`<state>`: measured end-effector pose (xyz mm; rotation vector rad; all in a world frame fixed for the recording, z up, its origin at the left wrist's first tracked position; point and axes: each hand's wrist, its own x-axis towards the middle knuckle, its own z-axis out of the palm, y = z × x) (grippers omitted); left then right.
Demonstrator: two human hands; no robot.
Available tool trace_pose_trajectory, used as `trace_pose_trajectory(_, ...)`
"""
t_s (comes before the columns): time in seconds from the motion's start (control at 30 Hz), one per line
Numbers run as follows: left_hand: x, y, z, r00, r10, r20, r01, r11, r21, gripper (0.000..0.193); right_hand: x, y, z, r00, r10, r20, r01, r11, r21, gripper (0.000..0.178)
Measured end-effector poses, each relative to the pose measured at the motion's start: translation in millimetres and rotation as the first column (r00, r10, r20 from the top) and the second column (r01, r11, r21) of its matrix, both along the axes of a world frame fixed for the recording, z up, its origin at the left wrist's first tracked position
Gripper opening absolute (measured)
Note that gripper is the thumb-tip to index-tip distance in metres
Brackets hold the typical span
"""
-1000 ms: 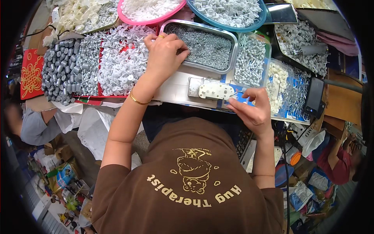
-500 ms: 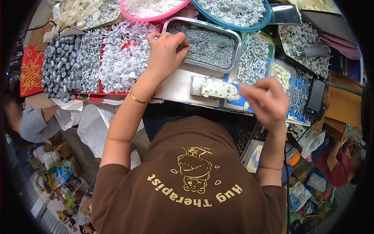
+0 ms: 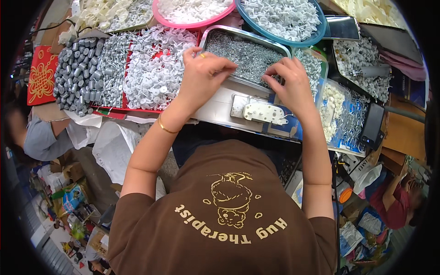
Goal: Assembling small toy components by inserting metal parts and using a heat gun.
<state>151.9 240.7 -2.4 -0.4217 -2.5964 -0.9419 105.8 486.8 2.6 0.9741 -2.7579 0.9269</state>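
Observation:
My left hand (image 3: pixel 206 78) hovers over the near left corner of a metal tray (image 3: pixel 280 51) of small metal pins (image 3: pixel 250 58), its thumb and fingertips pressed together. Above the tray's near right side, my right hand (image 3: pixel 289 82) has thumb and forefinger drawn into a pinch. Whatever either hand holds is too small to make out. Between my forearms, a cream plastic casing dotted with small metal spots (image 3: pixel 265 113) sits against a metal block (image 3: pixel 239 106) on the table. A thin piece sticks out of its right end.
White disc-headed parts (image 3: pixel 153 75) and grey cylinders (image 3: pixel 78 73) are heaped at the left. A pink basin (image 3: pixel 192 24) and a teal basin (image 3: pixel 284 40) stand behind the tray. Right are cream pieces (image 3: pixel 331 110), a black device (image 3: pixel 372 126) and a phone (image 3: pixel 343 28).
My right hand has moved left and forward from beside the casing to the tray. My left hand has shifted slightly right and nearer. The view has shifted a little.

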Motion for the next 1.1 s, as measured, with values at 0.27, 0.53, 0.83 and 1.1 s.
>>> trace_pose_trajectory(0.27, 25, 8, 17, 0.994, -0.054, 0.094, 0.055, 0.998, -0.006, 0.005, 14, 2, 17, 0.952, -0.157, 0.261, 0.203, 0.967, -0.156, 0.011)
trace_pose_trajectory(0.53, 65, 23, 21, 0.969, -0.204, 0.138, 0.194, 0.978, 0.082, 0.010, 58, 11, 39, 0.972, -0.079, 0.219, 0.127, 0.969, -0.212, 0.009)
trace_pose_trajectory(0.83, 27, 6, 26, 0.999, -0.018, -0.039, 0.014, 0.996, -0.088, 0.004, 54, 12, 36, 0.998, -0.039, 0.054, 0.048, 0.983, -0.177, 0.006)
trace_pose_trajectory(1.1, -23, 3, -13, 0.999, 0.036, -0.022, -0.041, 0.962, -0.269, 0.011, -4, 0, -2, 0.994, 0.021, -0.111, -0.013, 0.997, 0.073, 0.013)
